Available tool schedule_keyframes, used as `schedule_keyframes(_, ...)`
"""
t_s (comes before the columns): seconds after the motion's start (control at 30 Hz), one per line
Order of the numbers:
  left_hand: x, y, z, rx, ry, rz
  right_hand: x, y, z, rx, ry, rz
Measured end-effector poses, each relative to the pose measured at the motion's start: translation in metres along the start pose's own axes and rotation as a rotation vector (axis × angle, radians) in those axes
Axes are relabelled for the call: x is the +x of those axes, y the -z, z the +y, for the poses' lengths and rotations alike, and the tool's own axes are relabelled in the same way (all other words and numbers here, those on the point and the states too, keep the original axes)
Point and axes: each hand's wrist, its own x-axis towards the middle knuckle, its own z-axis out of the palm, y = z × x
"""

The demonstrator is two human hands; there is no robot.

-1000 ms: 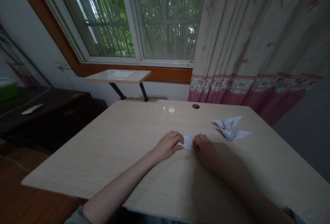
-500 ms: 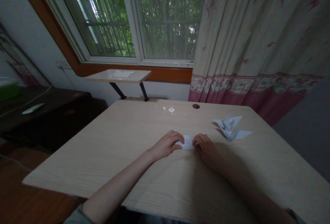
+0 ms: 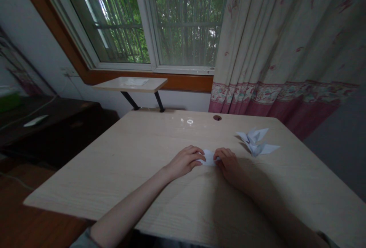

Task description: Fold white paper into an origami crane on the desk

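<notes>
A small folded piece of white paper (image 3: 209,157) lies on the wooden desk between my two hands. My left hand (image 3: 190,158) grips its left end, with the thumb on the near side and the fingers curled over the far side. At the right end, my right hand (image 3: 226,160) pinches the paper with bent fingers; part of that end is hidden under them. Beyond my right hand, to the right, stand two folded paper cranes (image 3: 254,135) (image 3: 259,149), close together with pointed wings.
The desk (image 3: 114,172) has a round cable hole (image 3: 217,118) near its back edge. A raised shelf (image 3: 158,84) on black legs holds white paper (image 3: 134,82). A curtain (image 3: 257,93) hangs behind the right side. At the left is a dark table (image 3: 63,111).
My left hand's fingers have shifted very slightly to the right on the paper. My right hand and the paper cranes look nearly unchanged.
</notes>
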Motion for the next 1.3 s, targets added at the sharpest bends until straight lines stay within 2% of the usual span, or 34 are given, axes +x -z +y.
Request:
schedule_keyframes(0.1,-0.001,-0.001,0.0,0.019,-0.009,0.011,-0.003,-0.002,0.005,0.041,0.077,0.055)
schedule_keyframes(0.2,-0.002,-0.003,0.0,0.042,-0.019,0.027,-0.006,-0.004,0.01,0.047,0.134,0.053)
schedule_keyframes(0.43,-0.002,-0.005,0.0,0.12,-0.024,0.049,-0.008,-0.004,0.014,0.009,0.146,0.012)
schedule_keyframes(0.7,-0.003,-0.005,-0.001,0.187,-0.029,0.086,-0.006,0.0,0.008,-0.023,0.075,-0.04)
schedule_keyframes(0.93,-0.004,-0.005,-0.006,0.271,-0.011,0.102,0.001,0.012,-0.003,0.091,0.029,-0.035)
schedule_keyframes(1.3,-0.002,-0.008,-0.007,0.154,0.005,0.083,0.005,0.012,-0.004,0.143,0.017,-0.039)
